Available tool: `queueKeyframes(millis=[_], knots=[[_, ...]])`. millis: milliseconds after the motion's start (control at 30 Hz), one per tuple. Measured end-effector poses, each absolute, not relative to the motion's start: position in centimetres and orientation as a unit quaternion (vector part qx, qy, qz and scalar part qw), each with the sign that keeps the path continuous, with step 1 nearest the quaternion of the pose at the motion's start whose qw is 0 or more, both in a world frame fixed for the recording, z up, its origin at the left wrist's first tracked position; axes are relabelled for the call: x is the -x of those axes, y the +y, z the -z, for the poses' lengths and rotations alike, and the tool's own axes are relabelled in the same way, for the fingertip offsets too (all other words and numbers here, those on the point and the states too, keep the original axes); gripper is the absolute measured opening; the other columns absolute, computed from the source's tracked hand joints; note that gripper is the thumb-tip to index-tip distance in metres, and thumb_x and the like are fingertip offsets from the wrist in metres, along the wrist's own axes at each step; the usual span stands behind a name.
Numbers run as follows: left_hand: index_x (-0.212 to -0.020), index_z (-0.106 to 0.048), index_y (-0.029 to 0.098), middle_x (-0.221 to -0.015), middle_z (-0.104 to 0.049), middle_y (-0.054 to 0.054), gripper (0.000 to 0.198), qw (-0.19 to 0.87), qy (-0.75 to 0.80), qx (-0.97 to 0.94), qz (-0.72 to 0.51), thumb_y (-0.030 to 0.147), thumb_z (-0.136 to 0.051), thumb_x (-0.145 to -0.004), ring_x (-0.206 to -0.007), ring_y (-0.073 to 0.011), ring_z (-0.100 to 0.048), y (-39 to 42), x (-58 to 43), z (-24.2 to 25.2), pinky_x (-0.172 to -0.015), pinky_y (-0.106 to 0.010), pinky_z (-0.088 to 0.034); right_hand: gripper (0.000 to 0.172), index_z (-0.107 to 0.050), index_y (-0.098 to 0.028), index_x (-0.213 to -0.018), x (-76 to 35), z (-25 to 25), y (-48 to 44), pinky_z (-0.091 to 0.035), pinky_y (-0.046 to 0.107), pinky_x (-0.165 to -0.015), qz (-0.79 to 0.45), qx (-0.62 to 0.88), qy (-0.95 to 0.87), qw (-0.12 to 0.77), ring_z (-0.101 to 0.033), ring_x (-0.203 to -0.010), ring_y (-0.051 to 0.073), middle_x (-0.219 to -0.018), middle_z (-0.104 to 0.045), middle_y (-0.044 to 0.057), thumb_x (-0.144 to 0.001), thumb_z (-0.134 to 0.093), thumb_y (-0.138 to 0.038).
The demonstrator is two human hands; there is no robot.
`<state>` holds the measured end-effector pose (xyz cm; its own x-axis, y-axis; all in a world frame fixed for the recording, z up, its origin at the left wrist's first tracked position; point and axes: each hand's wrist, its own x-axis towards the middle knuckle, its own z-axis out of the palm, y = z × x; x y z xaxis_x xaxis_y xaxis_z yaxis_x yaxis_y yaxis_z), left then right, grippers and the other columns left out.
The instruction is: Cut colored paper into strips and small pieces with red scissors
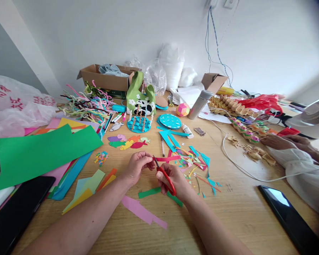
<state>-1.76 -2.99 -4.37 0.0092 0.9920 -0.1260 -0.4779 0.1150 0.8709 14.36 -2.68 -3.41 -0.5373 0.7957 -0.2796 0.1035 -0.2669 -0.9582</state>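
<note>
My right hand (174, 179) is closed round red-handled scissors (168, 180), whose dark blades point up and left. Between the blades and my left fingers runs a narrow red paper strip (167, 158). My left hand (140, 165) pinches its left end. Below my hands lie a green paper strip (149, 192) and a pink paper piece (143, 211). Several colored paper fish (127, 144) are left of my hands, beside a small pile of tiny paper bits (101, 158). Paper scraps (199, 163) are strewn to the right.
Colored sheets (48, 145) and a black tablet-like device (29, 209) lie left. Behind stand a green panda bag (140, 95), blue discs (170, 121), a glue bottle (187, 131) and a grey flask (200, 105). At right are a white cable (231, 161), a phone (284, 216) and another person's hands (279, 141).
</note>
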Motion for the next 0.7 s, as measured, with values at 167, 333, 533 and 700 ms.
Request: queueKeyframes(millis=[167,333,533,700], knots=[[-0.066,-0.061,0.014,-0.058,-0.063,-0.001,0.013,0.623,0.411,-0.355,-0.563,0.024,-0.070,-0.066,-0.057,-0.0119,-0.057,-3.15,1.57,4.25,-0.060,-0.025,-0.043,0.056,-0.044,-0.019,-0.069,-14.33,3.56,-2.66,-0.033,0.016,-0.031,-0.683,0.409,-0.547,0.259,-0.052,-0.032,0.009,-0.048,-0.059,-0.004,-0.062,-0.076,-0.064],[-0.066,-0.061,0.014,-0.058,-0.063,0.000,0.013,0.615,0.419,-0.355,-0.566,0.023,-0.070,-0.065,-0.057,-0.0117,-0.057,-3.19,1.53,4.12,-0.060,-0.025,-0.043,0.057,-0.043,-0.019,-0.069,-14.30,3.48,-2.71,-0.032,0.017,-0.031,-0.684,0.409,-0.545,0.260,-0.053,-0.032,0.009,-0.047,-0.058,-0.005,-0.060,-0.076,-0.064],[-0.066,-0.060,0.014,-0.058,-0.063,-0.001,0.014,0.628,0.412,-0.359,-0.554,0.024,-0.070,-0.065,-0.057,-0.0120,-0.057,-3.20,1.70,4.03,-0.060,-0.025,-0.043,0.052,-0.044,-0.019,-0.071,-14.48,3.58,-2.71,-0.035,0.017,-0.033,-0.682,0.395,-0.556,0.262,-0.055,-0.036,0.010,-0.051,-0.059,-0.004,-0.067,-0.074,-0.062],[-0.065,-0.060,0.014,-0.057,-0.063,-0.001,0.012,0.628,0.410,-0.364,-0.552,0.022,-0.069,-0.066,-0.057,-0.0119,-0.057,-3.20,1.76,4.10,-0.060,-0.025,-0.043,0.055,-0.043,-0.019,-0.071,-14.43,3.30,-2.69,-0.034,0.016,-0.033,-0.686,0.401,-0.551,0.257,-0.054,-0.034,0.009,-0.049,-0.059,-0.004,-0.063,-0.075,-0.064]])
